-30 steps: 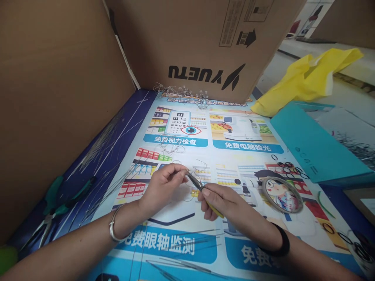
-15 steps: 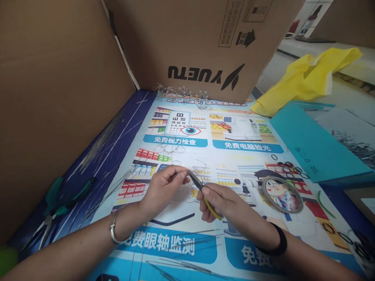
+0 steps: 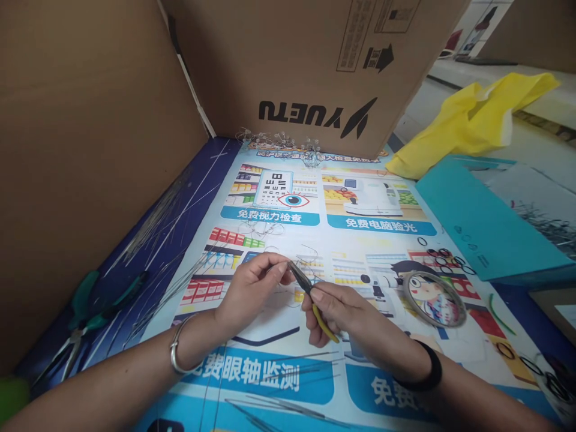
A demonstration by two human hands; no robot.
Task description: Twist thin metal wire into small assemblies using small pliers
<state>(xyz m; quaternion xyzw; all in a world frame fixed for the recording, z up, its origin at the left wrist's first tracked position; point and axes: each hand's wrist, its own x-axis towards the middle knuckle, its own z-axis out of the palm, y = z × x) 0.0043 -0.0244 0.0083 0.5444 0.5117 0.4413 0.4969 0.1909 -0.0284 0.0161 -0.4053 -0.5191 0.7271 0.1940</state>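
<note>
My right hand (image 3: 335, 309) is wrapped round needle-nose pliers (image 3: 300, 277) with dark jaws and yellow handles. The jaws point up and left, their tips at the fingertips of my left hand (image 3: 256, 288). Thumb and forefinger of that hand are pinched on a thin wire, mostly hidden by the fingers. A curved piece of wire (image 3: 310, 251) shows just beyond the plier tips. Both hands are above the printed sheet (image 3: 382, 243), over its middle. Several straight wires (image 3: 288, 408) lie on the sheet nearer to me.
Cardboard walls (image 3: 225, 66) stand at the left and back. Green-handled pliers (image 3: 83, 324) and loose wires (image 3: 157, 222) lie left. Bent wire pieces (image 3: 279, 141) are heaped at the back. To the right are a tape roll (image 3: 407, 294), black rings (image 3: 443, 253), a turquoise folder (image 3: 486, 222) and yellow cloth (image 3: 468, 123).
Both hands stay almost in place at the wire. The pliers' yellow handles have shifted very slightly, and the fingers of my right hand have moved a little around them.
</note>
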